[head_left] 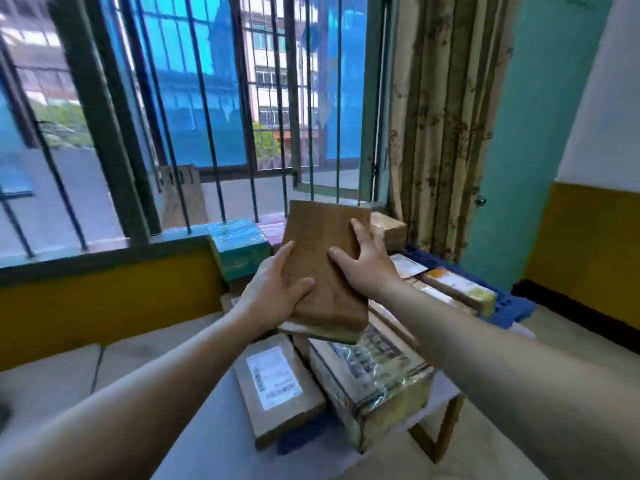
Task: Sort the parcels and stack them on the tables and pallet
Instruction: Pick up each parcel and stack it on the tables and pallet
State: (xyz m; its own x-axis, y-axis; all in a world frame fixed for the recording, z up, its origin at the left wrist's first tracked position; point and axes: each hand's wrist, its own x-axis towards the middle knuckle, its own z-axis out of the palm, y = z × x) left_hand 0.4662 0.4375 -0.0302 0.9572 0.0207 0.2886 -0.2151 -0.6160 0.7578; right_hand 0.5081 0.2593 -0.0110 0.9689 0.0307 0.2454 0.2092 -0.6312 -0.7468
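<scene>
Brown cardboard parcel (322, 244) lifted in both hands above the counter's (207, 427) far edge.
Nearest, a white-labelled parcel (273, 379) and a tape-wrapped printed box (374, 372) lie at the counter's far right corner, their writing too blurred to read. Above them the left hand (277, 296) and right hand (369, 265) grip the blank-faced parcel, thumbs on its face, fingers (358, 228) curled round its sides, probably checking it for sorting. Beyond, more parcels (460, 289) sit on the blue pallet (512, 306).

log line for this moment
left hand: grips brown parcel, lower left | right hand: grips its right edge | parcel: held over labelled parcel on table | placed: not yet
</scene>
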